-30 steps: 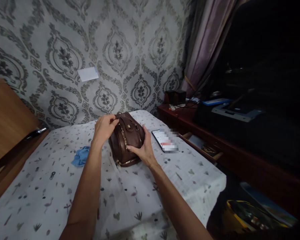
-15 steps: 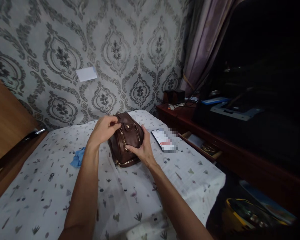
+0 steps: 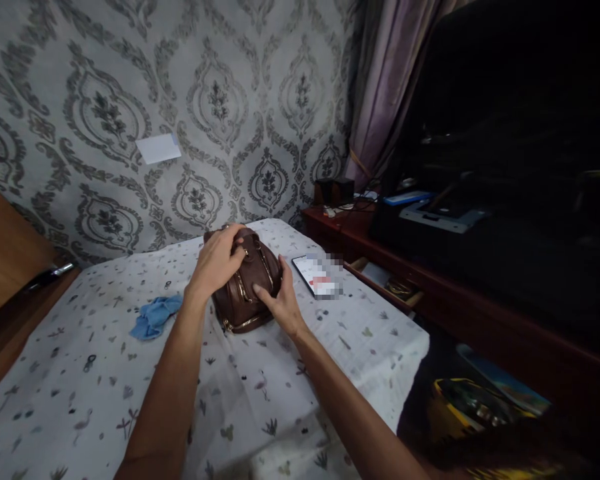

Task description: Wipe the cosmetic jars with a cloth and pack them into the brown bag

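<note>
A brown leather handbag (image 3: 254, 277) with gold zips and a small gold clasp stands on the patterned white cloth (image 3: 250, 433). My left hand (image 3: 219, 259) lies over its upper left part, fingers curled across the top and thumb by the clasp. Against the bag's right side, my right hand (image 3: 283, 303) grips it, with the thumb on the front and the fingers along the side. A crumpled blue cloth (image 3: 155, 317) rests left of my left forearm. To the right of the bag lies a phone (image 3: 317, 277) with a lit screen.
Along the right runs a dark red desk (image 3: 340, 230) with a partly open drawer (image 3: 387, 283). Small dark speakers (image 3: 334, 192) stand at its far end. A yellow-edged bag (image 3: 460, 407) sits low at the right. Behind is a patterned wall (image 3: 260, 100); a wooden panel (image 3: 15, 247) borders the left.
My left hand has gone from pinching at the flap to lying over the handbag's top. My right hand keeps its hold. The view has turned slightly right, and more of the blue cloth shows.
</note>
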`<state>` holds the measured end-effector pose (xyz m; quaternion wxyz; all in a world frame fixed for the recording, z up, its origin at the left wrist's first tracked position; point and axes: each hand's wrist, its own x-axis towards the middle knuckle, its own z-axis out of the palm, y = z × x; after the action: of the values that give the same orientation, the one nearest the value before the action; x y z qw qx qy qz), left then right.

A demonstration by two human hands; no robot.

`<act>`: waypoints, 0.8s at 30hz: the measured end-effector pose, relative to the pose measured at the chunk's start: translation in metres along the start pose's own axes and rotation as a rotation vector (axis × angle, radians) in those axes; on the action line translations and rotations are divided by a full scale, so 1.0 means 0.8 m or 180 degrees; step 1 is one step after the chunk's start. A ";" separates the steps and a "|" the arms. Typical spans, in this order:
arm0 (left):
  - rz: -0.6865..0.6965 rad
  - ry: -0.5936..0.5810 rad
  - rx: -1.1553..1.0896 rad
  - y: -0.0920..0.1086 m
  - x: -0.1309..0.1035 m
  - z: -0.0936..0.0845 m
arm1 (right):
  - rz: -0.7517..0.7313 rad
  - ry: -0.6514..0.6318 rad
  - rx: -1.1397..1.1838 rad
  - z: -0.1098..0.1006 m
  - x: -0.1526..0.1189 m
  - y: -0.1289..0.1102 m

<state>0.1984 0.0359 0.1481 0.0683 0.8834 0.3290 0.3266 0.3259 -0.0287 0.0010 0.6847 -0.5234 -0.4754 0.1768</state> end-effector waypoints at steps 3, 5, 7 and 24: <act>0.0122 -0.0048 -0.0013 0.008 0.002 0.016 | 0.0081 0.0065 0.0129 -0.004 -0.003 0.005; 0.0153 -0.0057 0.0064 0.012 0.003 0.026 | 0.0042 0.0073 0.0092 -0.006 -0.003 0.006; 0.0103 0.0000 0.0214 0.014 0.004 0.034 | -0.0002 0.0046 0.0035 -0.006 -0.003 0.006; -0.0289 0.0464 -0.0960 0.008 0.009 0.045 | -0.0104 0.0319 0.0069 0.005 -0.005 0.005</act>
<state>0.2284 0.0385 0.1261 0.1907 0.8214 0.3198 0.4320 0.3219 -0.0279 -0.0042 0.7161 -0.5162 -0.4471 0.1443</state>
